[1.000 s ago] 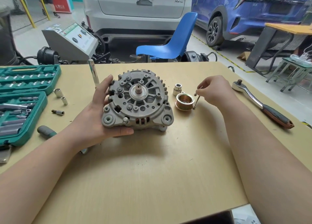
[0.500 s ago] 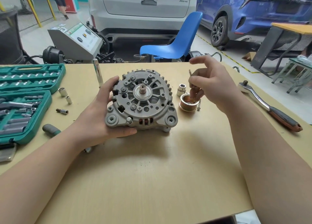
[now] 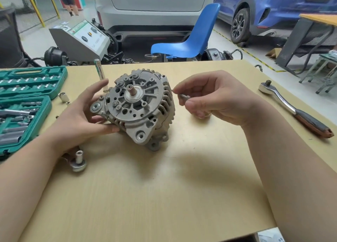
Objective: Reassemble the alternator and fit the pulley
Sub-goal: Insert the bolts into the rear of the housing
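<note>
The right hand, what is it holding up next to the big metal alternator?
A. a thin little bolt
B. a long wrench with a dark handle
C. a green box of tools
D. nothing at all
A: the right hand pinches a thin little bolt in its fingers beside the alternator, while the wrench lies on the table.

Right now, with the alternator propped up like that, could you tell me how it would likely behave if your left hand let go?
The alternator looks like cast metal, so probably heavy for its size. It stands tilted on its mounting lugs with the left hand bracing it, so it may tip or rock once released. Its rounded, finned body suggests it could roll a little on the table.
</note>
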Tool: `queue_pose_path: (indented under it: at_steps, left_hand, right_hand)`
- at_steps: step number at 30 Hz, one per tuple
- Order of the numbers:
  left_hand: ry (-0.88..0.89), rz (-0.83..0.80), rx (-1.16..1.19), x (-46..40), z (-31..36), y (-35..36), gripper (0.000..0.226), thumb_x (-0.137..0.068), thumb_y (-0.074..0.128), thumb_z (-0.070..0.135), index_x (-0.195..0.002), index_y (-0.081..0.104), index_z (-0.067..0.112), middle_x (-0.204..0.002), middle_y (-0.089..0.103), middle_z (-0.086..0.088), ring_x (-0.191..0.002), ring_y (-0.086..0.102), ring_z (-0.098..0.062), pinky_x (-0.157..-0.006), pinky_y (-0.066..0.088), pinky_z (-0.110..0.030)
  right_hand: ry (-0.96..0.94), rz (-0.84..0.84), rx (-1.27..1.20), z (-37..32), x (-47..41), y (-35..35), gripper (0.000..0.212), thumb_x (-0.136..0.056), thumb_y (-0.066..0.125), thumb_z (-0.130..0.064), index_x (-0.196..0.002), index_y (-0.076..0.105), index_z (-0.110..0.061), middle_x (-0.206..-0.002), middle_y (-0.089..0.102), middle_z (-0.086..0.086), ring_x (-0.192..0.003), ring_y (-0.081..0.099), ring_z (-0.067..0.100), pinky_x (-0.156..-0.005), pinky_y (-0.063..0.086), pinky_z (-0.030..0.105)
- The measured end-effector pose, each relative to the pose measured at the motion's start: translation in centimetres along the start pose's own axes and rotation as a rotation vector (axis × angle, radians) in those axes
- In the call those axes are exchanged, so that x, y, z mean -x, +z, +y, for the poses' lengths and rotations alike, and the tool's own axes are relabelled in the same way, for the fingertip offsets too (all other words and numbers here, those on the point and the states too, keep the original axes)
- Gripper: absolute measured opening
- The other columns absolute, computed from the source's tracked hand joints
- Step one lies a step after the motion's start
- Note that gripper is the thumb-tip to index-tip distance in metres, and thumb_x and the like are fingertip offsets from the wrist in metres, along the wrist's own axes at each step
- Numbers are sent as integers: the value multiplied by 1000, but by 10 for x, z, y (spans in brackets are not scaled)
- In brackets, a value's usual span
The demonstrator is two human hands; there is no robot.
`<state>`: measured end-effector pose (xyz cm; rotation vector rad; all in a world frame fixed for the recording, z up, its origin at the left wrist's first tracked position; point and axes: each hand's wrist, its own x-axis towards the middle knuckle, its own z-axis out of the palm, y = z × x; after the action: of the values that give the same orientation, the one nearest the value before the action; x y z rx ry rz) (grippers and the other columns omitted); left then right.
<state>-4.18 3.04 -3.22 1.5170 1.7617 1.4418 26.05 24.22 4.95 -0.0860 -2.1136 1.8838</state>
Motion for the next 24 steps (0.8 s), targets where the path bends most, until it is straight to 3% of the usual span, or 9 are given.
queue_pose_path:
  at_steps: [2, 5, 8, 10, 14, 18, 24]
  left_hand:
    - [-21, 5, 39, 1, 1, 2, 116, -64, 93, -3, -154, 47, 54, -135, 69, 23, -116, 76, -16, -91, 61, -23]
    - [-32, 1, 31, 2, 3, 5, 112, -61, 95, -2, -150, 53, 52, -137, 70, 23, -118, 74, -7, -91, 58, -15]
    - [-34, 8, 8, 1, 3, 5, 100, -55, 96, 5, -137, 62, 50, -128, 76, 19, -113, 74, -2, -88, 55, -9]
    - [-39, 1, 16, 0, 3, 5, 94, -53, 97, 8, -134, 66, 43, -123, 79, 12, -111, 76, -4, -88, 56, -11]
    - [-61, 3, -64, 0, 6, 4, 77, -51, 100, 20, -120, 75, 42, -111, 82, 12, -102, 76, 1, -88, 52, -8]
    - [-88, -9, -83, 1, 8, 3, 62, -51, 102, 27, -107, 78, 39, -105, 83, 11, -95, 75, 3, -86, 52, -10]
    - [-85, -3, -42, -1, 8, 4, 60, -51, 100, 23, -105, 78, 36, -104, 84, 8, -96, 77, 0, -84, 52, -9]
  right_hand:
    - [-51, -7, 26, 0, 0, 7, 36, -80, 84, -1, -115, 76, -7, -94, 75, 9, -79, 59, 28, -62, 47, 34]
    - [-188, 174, 167, 2, -5, 23, 20, -87, 77, -3, -107, 78, -7, -81, 72, 3, -70, 60, 22, -59, 46, 30]
    - [-408, 341, 435, 9, -13, 46, 9, -94, 74, -8, -102, 78, -7, -88, 71, 7, -76, 63, 28, -61, 49, 33]
    - [-471, 389, 532, 15, -16, 58, 10, -94, 74, -7, -103, 78, -5, -91, 72, 8, -79, 65, 29, -62, 48, 28]
    - [-563, 402, 651, 20, -17, 71, 11, -90, 78, -1, -102, 79, -2, -87, 75, 4, -72, 67, 17, -63, 45, 16]
    - [-569, 390, 762, 22, -15, 77, 25, -88, 77, 2, -112, 72, -1, -85, 70, -2, -69, 63, 11, -69, 42, 8]
    - [-658, 367, 903, 17, -14, 77, 13, -90, 74, 3, -102, 75, -1, -85, 66, -4, -70, 57, 11, -72, 37, 6]
